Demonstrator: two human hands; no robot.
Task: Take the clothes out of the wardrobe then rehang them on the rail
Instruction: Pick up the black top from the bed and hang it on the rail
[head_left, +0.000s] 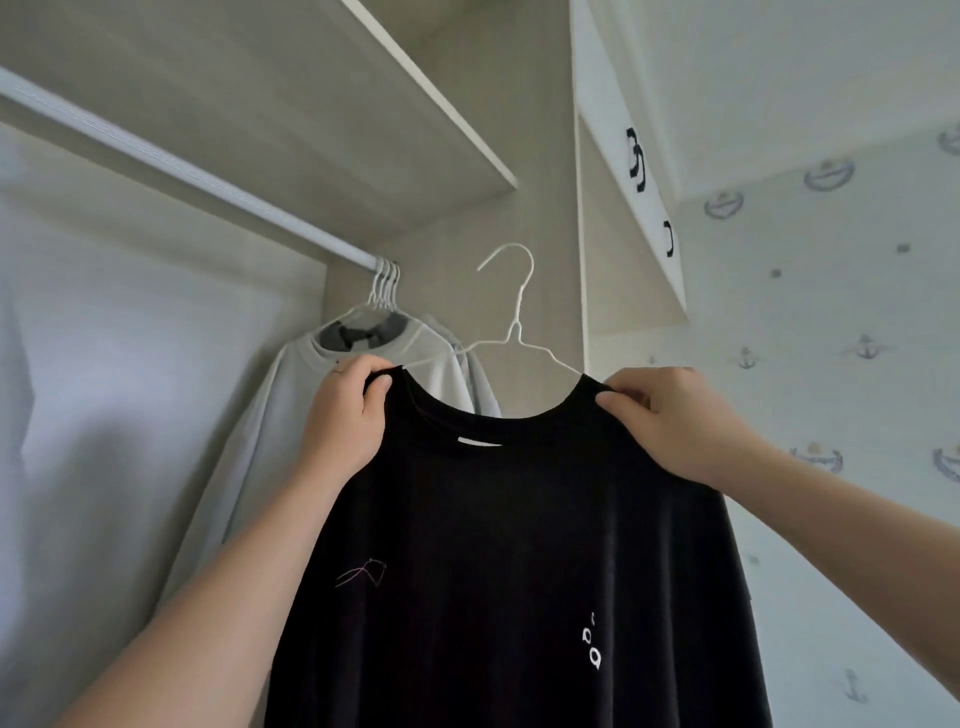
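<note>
Black shirt (519, 519) on hanger (516, 326) | left hand (345, 421), right hand (670, 421) pinch its shoulders (hanger apart from rail (182, 166))

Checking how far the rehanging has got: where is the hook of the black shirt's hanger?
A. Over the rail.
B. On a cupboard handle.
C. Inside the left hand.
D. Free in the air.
D: the hanger hook stands free beside the rail, while the left hand and right hand grip the black shirt at its shoulders.
</note>
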